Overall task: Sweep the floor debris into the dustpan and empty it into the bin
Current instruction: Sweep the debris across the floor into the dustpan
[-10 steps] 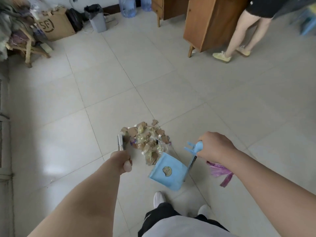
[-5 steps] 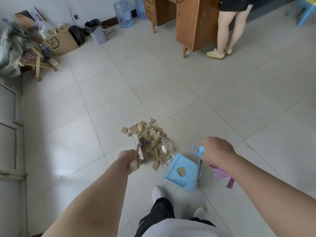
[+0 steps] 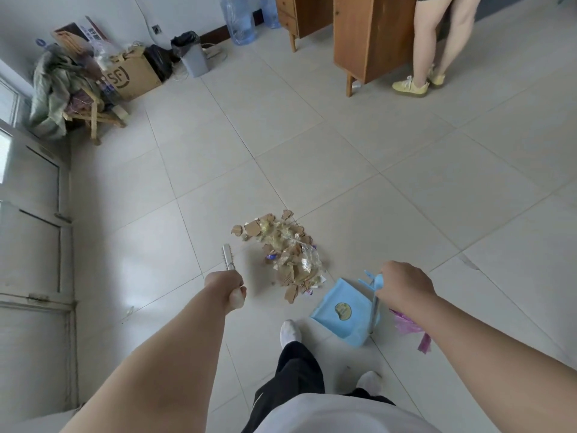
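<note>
A pile of debris (image 3: pixel 285 250), cardboard scraps and crumpled clear plastic, lies on the tiled floor just ahead of my feet. My left hand (image 3: pixel 226 287) grips a silver broom handle (image 3: pixel 228 256) to the left of the pile; the broom's head is out of sight. My right hand (image 3: pixel 402 287) grips the top of the upright handle of a light blue dustpan (image 3: pixel 342 312), which stands on the floor right of the pile, its mouth turned toward the scraps. The grey bin (image 3: pixel 192 56) with a black liner stands far off by the back wall.
A cardboard box (image 3: pixel 131 78) and a wooden chair (image 3: pixel 90 114) draped with cloth crowd the back left corner. A wooden desk (image 3: pixel 371 35) with a person (image 3: pixel 437 42) beside it is at the back right. A purple plastic scrap (image 3: pixel 409 328) lies right of the dustpan. Water jugs (image 3: pixel 239 17) line the wall.
The broom handle swung from the pile's left edge in over the debris and back out to the left. The pile now lies a little closer to the dustpan's mouth.
</note>
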Demonstrator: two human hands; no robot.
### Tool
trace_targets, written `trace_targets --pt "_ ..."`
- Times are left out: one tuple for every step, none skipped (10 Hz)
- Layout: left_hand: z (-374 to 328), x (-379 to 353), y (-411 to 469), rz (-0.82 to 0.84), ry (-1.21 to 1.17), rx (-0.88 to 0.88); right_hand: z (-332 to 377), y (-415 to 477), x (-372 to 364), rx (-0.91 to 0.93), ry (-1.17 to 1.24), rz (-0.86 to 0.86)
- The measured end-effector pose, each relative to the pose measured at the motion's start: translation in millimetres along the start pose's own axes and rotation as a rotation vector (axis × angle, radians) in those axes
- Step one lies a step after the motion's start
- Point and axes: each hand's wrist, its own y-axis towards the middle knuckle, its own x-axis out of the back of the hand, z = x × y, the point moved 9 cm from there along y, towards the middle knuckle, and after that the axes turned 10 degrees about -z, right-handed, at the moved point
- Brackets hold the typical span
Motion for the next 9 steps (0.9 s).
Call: trace_targets --pt "-6 0 10 0.049 -0.035 0.014 14 17 -1 0.001 0.032 -0.005" --pt "-11 10 26 -0.004 -0.056 0.061 35 36 -4 -0.010 0.064 0.002" --pt "-27 19 52 -0.016 -0.065 0.072 63 57 -9 -0.013 0.072 0.010" --pt "-48 28 84 -0.017 -0.088 0.096 99 81 -6 -0.016 0.081 0.015" --pt "-76 33 121 -0.007 -0.088 0.093 130 106 -2 -0.033 0.078 0.025" --pt "-109 33 155 0.018 -0.063 0.079 153 123 -2 -0.050 0.065 0.030" --pt "-143 27 183 0.060 0.041 0.015 167 134 -3 -0.065 0.057 0.025" --pt "-172 23 208 0.057 0.112 -0.031 175 143 -1 -0.078 0.058 0.008" --pt "-197 9 211 0.147 0.290 -0.112 180 149 0 -0.089 0.052 -0.005"
